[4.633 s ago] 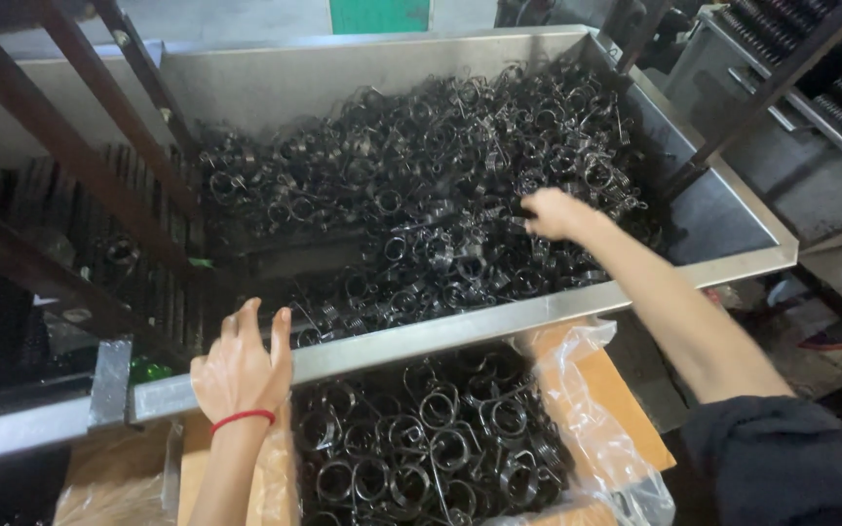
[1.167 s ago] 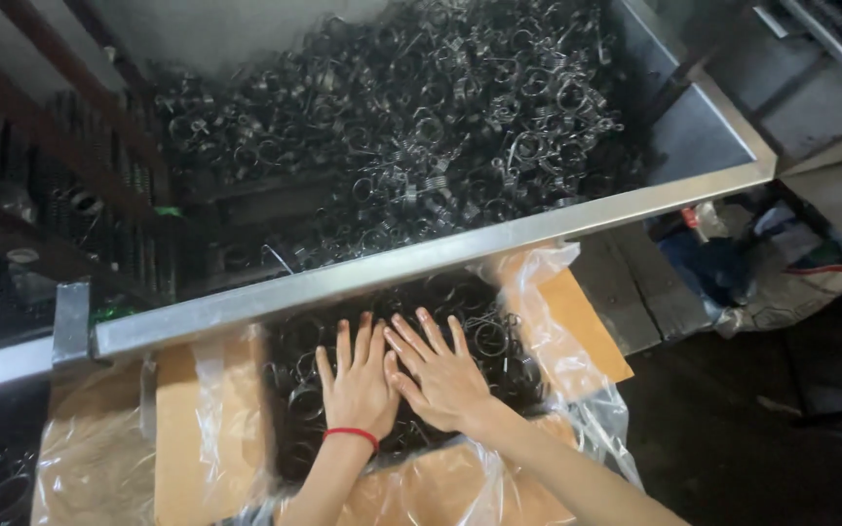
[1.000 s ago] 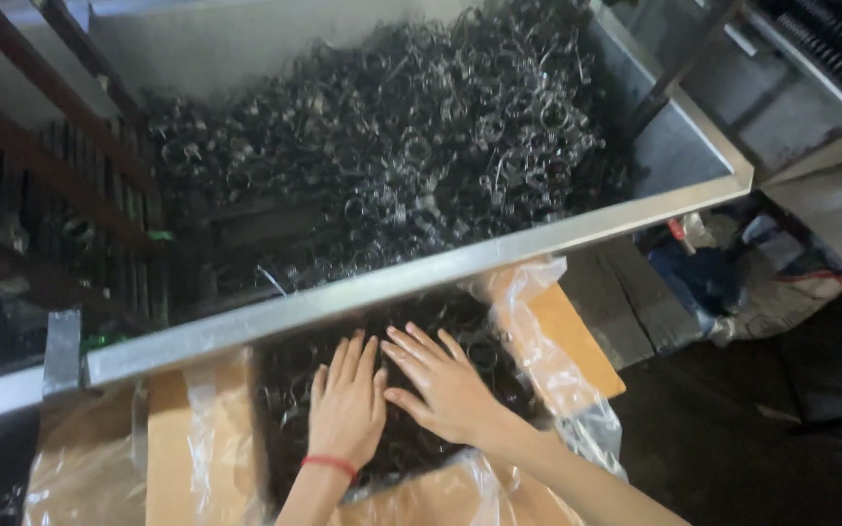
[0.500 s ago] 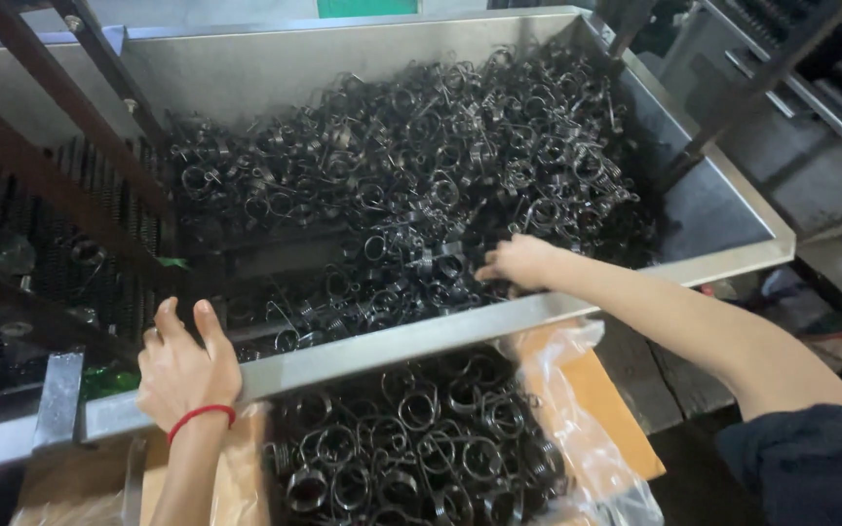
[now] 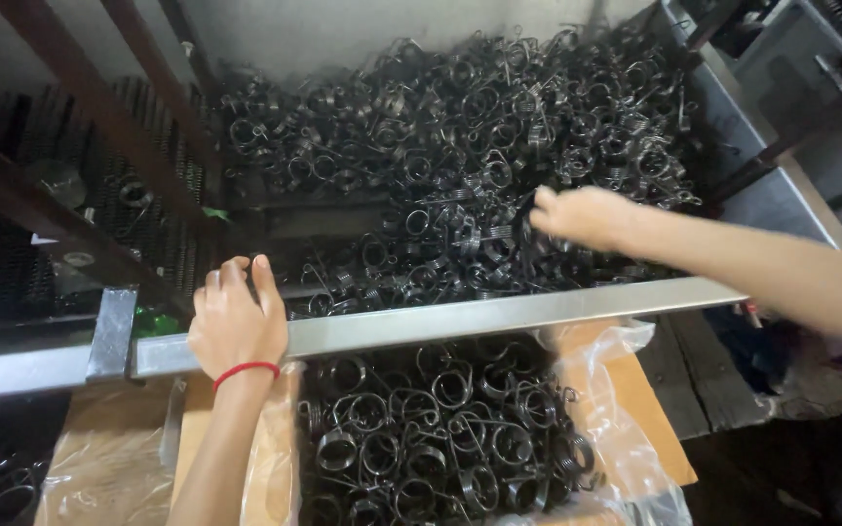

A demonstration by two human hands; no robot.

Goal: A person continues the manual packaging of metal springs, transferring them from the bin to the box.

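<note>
A large metal bin (image 5: 499,317) holds a heap of dark wire coil springs (image 5: 460,136). My right hand (image 5: 582,214) reaches over the bin's front rim into the heap, fingers curled down among the springs; whether it grips any cannot be told. My left hand (image 5: 236,321), with a red band on its wrist, rests on the front rim at the left, fingers hooked over the edge. Below the rim stands a cardboard box (image 5: 655,419) lined with a clear plastic bag (image 5: 270,468) and filled with more springs (image 5: 440,438).
Dark slanted metal bars (image 5: 80,107) cross the left side over racks of dark parts. A second bag-lined box (image 5: 99,458) sits at the lower left. Grey metal shelving (image 5: 811,107) stands at the right, with dark floor below.
Both hands were pressed flat on the springs in the box a second ago. Since then my left hand went up to the bin rim and my right hand reached into the heap.
</note>
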